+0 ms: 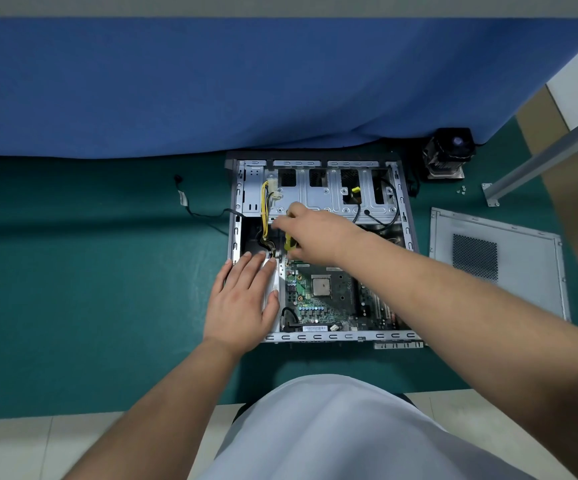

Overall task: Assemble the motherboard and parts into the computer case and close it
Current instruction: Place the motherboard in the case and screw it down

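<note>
An open computer case [318, 336] lies flat on the green table. Inside it sits the green motherboard [325, 299] with its bare processor [321, 285] showing. My left hand [242, 303] rests flat, fingers straight, on the white block at the case's left edge. My right hand [310, 233] reaches over the board and grips a yellow-handled screwdriver [290, 243] held upright at the board's far left corner. Yellow and black power cables [265, 216] run down the left inside.
The grey side panel [495, 258] lies to the right of the case. A black cooler with fan [448, 152] stands at the back right, a few small screws [462, 190] beside it. A loose black cable [190, 209] trails left. A blue cloth [246, 88] hangs behind.
</note>
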